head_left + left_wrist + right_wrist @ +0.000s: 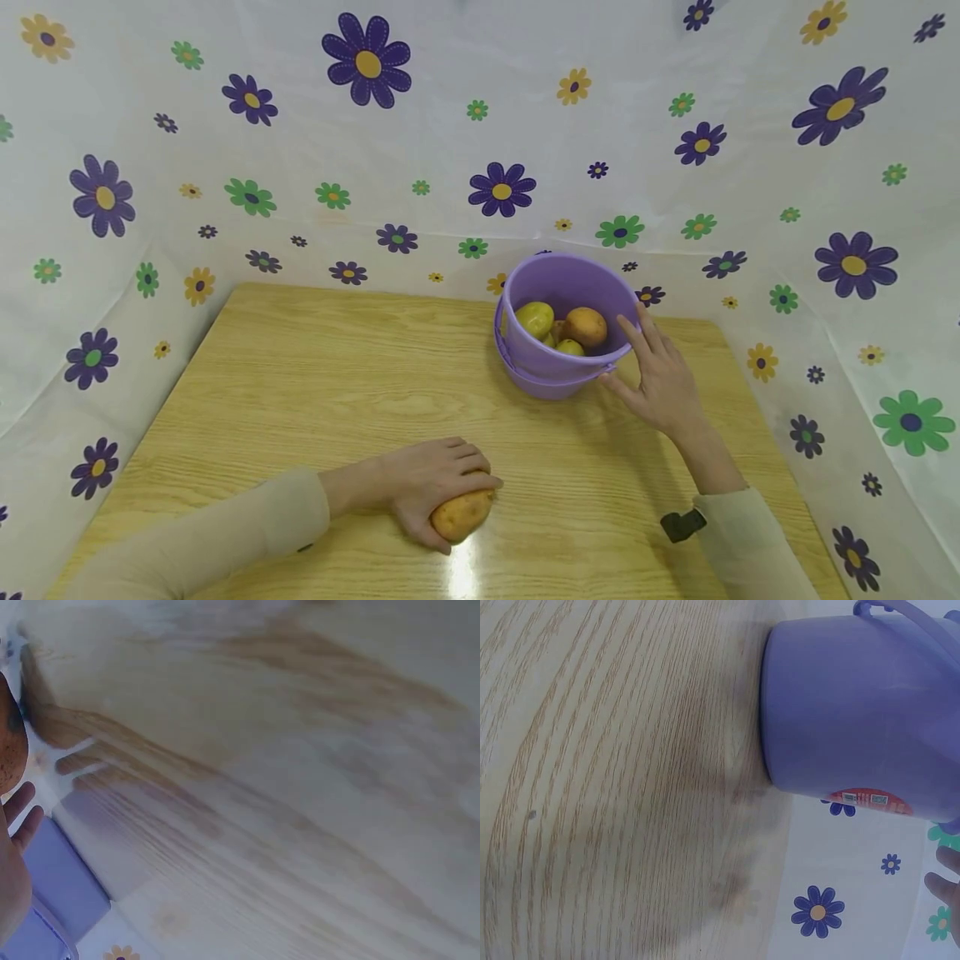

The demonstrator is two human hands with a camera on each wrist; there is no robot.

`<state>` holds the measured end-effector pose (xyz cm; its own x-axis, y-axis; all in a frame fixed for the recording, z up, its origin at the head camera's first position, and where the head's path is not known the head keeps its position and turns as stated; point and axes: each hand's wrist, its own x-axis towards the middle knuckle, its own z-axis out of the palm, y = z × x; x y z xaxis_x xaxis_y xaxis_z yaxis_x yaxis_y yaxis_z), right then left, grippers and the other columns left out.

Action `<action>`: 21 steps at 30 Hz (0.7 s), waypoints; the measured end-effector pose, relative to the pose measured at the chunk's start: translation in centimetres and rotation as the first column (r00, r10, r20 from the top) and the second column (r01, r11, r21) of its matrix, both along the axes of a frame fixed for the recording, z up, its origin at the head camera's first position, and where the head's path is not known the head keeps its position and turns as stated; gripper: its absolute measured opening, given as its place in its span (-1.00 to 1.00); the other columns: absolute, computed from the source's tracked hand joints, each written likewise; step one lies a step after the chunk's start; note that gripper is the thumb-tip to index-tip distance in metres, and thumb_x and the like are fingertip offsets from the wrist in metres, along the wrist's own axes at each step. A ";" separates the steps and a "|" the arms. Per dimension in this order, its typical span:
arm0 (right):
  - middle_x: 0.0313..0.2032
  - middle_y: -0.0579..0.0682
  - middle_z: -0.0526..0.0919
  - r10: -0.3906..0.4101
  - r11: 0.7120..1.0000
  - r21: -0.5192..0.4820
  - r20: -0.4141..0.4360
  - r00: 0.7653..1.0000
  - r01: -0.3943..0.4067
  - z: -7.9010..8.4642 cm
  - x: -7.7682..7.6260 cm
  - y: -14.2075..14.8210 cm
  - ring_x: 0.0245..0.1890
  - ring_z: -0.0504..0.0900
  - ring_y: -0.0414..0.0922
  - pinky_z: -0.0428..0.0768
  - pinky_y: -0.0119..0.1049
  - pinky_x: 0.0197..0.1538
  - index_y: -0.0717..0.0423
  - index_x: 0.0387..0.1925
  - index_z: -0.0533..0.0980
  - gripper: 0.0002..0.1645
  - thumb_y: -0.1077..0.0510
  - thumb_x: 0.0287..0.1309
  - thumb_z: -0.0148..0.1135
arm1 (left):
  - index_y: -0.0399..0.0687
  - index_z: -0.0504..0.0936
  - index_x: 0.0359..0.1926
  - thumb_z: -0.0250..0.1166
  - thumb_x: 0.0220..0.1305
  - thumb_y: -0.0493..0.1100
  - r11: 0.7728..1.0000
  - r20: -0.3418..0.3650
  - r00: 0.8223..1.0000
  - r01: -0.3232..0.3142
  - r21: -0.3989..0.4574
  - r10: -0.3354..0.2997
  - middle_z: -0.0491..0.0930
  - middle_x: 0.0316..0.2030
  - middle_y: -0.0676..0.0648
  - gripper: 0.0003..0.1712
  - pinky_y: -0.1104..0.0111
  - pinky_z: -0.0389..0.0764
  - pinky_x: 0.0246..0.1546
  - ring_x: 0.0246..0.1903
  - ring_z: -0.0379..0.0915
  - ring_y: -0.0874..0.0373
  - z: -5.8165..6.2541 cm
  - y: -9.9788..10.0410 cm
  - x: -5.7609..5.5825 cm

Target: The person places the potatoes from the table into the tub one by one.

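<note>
My left hand [435, 483] grips a potato [462, 515] near the front middle of the table, fingers over its top and thumb at its near side. In the left wrist view, part of that potato [11, 739] shows at the left edge, by the fingers. At the back right stands a purple bucket [547, 375] with several potatoes inside, among them a yellowish one [535, 320] and a browner one [586, 327]. My right hand [663, 383] rests at the bucket's right rim with its fingers spread. A red label [870, 800] marks the bucket's side in the right wrist view.
The wood-grain table [337, 375] is bordered at the back and both sides by white cloth [435, 142] printed with flowers. The bucket's handle [517, 367] hangs down along its front. A dark band [683, 526] sits by the right sleeve.
</note>
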<state>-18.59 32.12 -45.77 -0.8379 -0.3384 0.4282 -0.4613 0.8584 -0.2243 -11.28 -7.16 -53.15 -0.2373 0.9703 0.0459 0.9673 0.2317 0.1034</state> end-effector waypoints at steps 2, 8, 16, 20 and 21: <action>0.71 0.10 -0.02 -0.002 1.000 0.002 0.002 1.000 0.002 0.0 0.0 0.0 0.50 0.31 0.45 0.39 0.55 0.36 -0.04 0.64 0.16 0.09 -0.53 0.32 0.13 | 0.08 0.27 0.57 0.34 0.05 0.59 1.000 0.008 1.000 -0.014 0.016 0.013 0.51 0.32 0.01 0.20 0.14 0.49 0.47 0.33 0.48 0.09 0.2 0.2 0.0; 0.71 0.10 -0.03 -0.005 1.000 -0.001 0.006 1.000 0.005 0.0 0.1 0.0 0.50 0.31 0.47 0.40 0.56 0.34 -0.06 0.65 0.15 0.09 -0.52 0.32 0.14 | 0.09 0.30 0.55 0.42 -0.03 0.57 0.995 0.007 0.999 -0.051 0.086 0.050 0.51 0.30 0.01 0.23 0.15 0.49 0.47 0.30 0.49 0.11 0.7 1.0 -0.4; 0.71 0.08 -0.04 -0.011 1.000 0.006 0.016 1.000 0.010 0.2 0.1 0.0 0.51 0.30 0.46 0.39 0.55 0.36 -0.07 0.66 0.13 0.09 -0.50 0.31 0.17 | 0.05 0.30 0.54 0.46 -0.04 0.55 0.980 0.001 0.997 -0.071 0.186 0.072 0.51 0.28 -0.01 0.23 0.15 0.52 0.42 0.28 0.49 0.11 1.2 2.0 -1.5; 0.70 0.12 -0.01 -0.008 1.000 0.006 0.008 1.000 0.008 0.2 0.0 -0.1 0.51 0.31 0.46 0.39 0.54 0.37 -0.05 0.65 0.15 0.09 -0.50 0.31 0.17 | 0.02 0.29 0.54 0.49 -0.06 0.54 0.975 -0.005 0.995 -0.092 0.200 0.095 0.50 0.27 -0.03 0.26 0.12 0.52 0.42 0.28 0.49 0.08 1.8 2.4 -2.1; 0.70 0.14 0.00 -0.007 1.000 0.006 0.004 1.000 0.007 0.2 0.0 0.0 0.50 0.31 0.46 0.40 0.52 0.38 -0.04 0.64 0.16 0.09 -0.51 0.31 0.16 | 0.02 0.29 0.53 0.50 -0.07 0.54 0.973 -0.005 0.995 -0.100 0.205 0.104 0.51 0.27 -0.04 0.27 0.11 0.52 0.42 0.28 0.48 0.07 1.9 2.4 -2.2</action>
<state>-18.58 32.07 -45.55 -0.8421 -0.3352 0.4225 -0.4545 0.8628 -0.2215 -13.49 -4.72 -51.21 -0.3323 0.9106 0.2455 0.9415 0.3048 0.1437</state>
